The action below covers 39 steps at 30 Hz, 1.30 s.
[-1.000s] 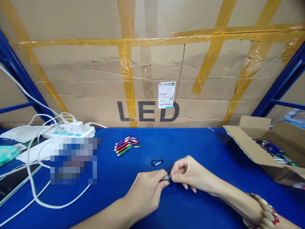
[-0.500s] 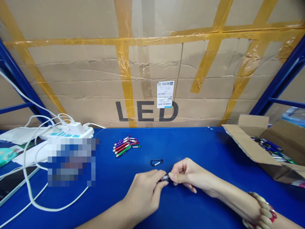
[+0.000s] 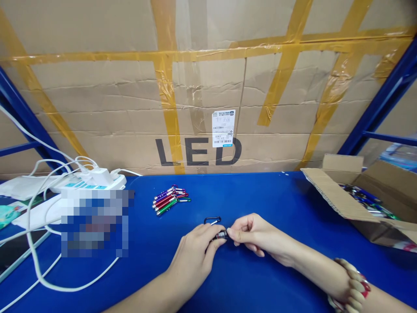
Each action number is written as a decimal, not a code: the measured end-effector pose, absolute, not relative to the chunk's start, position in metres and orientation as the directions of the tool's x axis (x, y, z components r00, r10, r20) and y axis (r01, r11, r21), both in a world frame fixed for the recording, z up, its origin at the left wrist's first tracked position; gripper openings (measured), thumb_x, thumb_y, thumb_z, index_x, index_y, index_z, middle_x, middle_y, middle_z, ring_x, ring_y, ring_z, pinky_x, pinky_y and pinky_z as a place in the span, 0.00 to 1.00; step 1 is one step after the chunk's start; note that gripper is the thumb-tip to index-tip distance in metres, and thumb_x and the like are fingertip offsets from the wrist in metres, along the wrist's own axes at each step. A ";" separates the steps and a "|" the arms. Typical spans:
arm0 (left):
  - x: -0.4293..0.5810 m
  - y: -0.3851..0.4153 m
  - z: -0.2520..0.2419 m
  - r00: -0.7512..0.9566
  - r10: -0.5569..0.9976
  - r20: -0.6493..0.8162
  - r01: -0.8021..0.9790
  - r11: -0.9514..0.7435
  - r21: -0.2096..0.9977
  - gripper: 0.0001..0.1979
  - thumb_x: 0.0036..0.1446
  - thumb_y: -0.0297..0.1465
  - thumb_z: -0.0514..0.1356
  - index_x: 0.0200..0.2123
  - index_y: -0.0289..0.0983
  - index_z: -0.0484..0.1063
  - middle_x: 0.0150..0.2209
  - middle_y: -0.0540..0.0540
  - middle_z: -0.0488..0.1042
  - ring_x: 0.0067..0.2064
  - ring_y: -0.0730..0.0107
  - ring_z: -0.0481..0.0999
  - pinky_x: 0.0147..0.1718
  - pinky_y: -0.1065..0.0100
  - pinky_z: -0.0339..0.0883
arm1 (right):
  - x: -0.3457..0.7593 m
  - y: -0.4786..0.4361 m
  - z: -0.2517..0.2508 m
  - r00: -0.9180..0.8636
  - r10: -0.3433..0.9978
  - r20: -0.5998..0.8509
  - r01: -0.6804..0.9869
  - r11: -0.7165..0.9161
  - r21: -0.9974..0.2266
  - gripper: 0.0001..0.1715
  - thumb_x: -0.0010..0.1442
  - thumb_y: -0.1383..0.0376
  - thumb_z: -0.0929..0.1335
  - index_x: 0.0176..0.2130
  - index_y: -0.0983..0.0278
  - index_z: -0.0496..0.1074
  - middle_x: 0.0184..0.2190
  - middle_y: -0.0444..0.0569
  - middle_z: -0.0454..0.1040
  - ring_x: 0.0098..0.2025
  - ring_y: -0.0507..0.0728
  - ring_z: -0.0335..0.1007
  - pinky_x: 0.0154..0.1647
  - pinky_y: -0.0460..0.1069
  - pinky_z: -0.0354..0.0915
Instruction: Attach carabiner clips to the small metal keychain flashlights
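My left hand (image 3: 195,252) is closed around a small black keychain flashlight (image 3: 222,234), most of which its fingers hide. At the flashlight's right end, my right hand (image 3: 247,234) pinches the tip between thumb and index finger. Just beyond the left fingers is a black carabiner clip (image 3: 213,219), partly covered by them; whether it is joined to the flashlight cannot be seen. Farther back lies a small group of purple, red and green keychain flashlights (image 3: 167,202) with clips in matching colours.
To the right, an open cardboard box (image 3: 342,198) holds many more such lights. A white power strip (image 3: 110,180) with tangled cables (image 3: 35,256) takes up the left side, beside a blurred patch. A big taped carton (image 3: 276,143) stands along the table's back edge.
Both hands have risen slightly with the flashlight, and the left now overlaps the carabiner. The whole view has shifted a little. The grips look the same.
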<state>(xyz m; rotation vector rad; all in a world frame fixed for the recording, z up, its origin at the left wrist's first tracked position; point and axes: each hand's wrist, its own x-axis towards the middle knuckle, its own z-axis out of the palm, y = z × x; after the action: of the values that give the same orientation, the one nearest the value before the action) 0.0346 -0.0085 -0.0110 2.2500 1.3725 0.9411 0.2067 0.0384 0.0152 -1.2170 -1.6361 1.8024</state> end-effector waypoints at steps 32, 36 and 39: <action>0.032 -0.009 -0.002 0.479 0.839 0.260 0.633 -0.535 0.560 0.10 0.59 0.26 0.48 0.34 0.39 0.68 0.32 0.50 0.73 0.35 0.70 0.70 0.35 0.72 0.61 | 0.217 0.037 0.009 -0.690 0.530 0.493 0.316 0.833 -0.454 0.14 0.58 0.60 0.65 0.26 0.62 0.75 0.30 0.46 0.71 0.29 0.49 0.69 0.29 0.43 0.64; 0.032 -0.011 -0.003 0.497 0.823 0.276 0.651 -0.564 0.508 0.09 0.59 0.25 0.47 0.32 0.38 0.66 0.29 0.50 0.71 0.32 0.71 0.69 0.32 0.73 0.61 | 0.219 0.038 0.008 -0.703 0.545 0.458 0.331 0.820 -0.468 0.12 0.56 0.60 0.67 0.25 0.62 0.75 0.29 0.45 0.71 0.27 0.48 0.68 0.27 0.42 0.63; 0.032 -0.012 -0.003 0.500 0.813 0.300 0.642 -0.580 0.502 0.09 0.59 0.26 0.47 0.31 0.38 0.65 0.28 0.50 0.70 0.31 0.71 0.68 0.31 0.73 0.60 | 0.219 0.037 0.009 -0.700 0.545 0.461 0.326 0.819 -0.473 0.13 0.57 0.59 0.66 0.25 0.62 0.75 0.29 0.45 0.71 0.26 0.48 0.67 0.27 0.42 0.62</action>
<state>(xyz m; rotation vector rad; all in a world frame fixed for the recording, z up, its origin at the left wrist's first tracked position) 0.0324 -0.0124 -0.0025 2.4222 1.2191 0.7384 0.2193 0.0371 0.0094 -0.6389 -2.3957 0.4787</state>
